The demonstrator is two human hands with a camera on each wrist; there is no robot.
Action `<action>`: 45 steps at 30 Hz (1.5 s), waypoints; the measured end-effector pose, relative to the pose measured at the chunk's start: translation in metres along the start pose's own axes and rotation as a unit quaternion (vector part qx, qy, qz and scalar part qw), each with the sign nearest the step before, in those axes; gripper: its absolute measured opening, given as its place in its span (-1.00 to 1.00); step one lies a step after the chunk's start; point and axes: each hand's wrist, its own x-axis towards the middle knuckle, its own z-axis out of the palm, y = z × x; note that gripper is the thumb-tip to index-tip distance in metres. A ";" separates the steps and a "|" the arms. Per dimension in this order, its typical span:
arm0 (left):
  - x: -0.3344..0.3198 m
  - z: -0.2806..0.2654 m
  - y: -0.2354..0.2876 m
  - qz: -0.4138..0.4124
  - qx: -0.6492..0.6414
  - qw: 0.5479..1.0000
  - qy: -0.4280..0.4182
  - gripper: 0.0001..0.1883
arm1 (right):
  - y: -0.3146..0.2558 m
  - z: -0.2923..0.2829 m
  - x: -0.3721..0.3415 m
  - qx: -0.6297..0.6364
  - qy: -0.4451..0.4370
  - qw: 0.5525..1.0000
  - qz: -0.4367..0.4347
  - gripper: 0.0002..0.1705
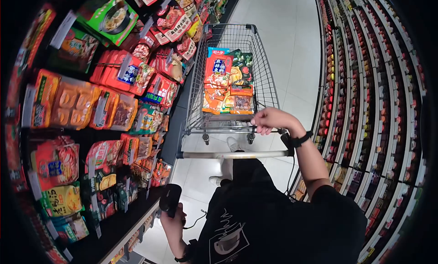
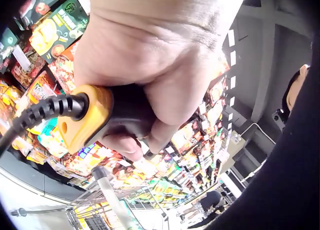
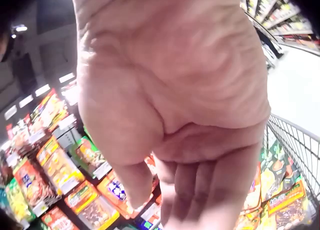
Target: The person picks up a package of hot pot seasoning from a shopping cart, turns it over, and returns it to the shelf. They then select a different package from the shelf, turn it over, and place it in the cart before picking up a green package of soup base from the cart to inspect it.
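1. The left hand (image 1: 174,223) is gripping a black-and-yellow handheld device (image 2: 125,115), fingers curled round it; a ridged cable (image 2: 50,110) is running from the yellow end.
2. The device is sitting within that grip, near the shelf (image 1: 137,214) on the left and well apart from the right hand (image 1: 271,120).
3. The right hand is hanging at the near right corner of the shopping cart (image 1: 267,75), fingers loosely bent and holding nothing visible; whether it is touching the wire cannot be told.
4. Food packets (image 1: 216,72) are lying inside the cart, just ahead of the right hand.
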 end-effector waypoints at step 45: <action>-0.067 0.071 0.049 -0.166 -0.036 0.972 0.159 -0.78 | 0.231 -0.075 0.419 0.480 0.121 0.866 0.065 -0.72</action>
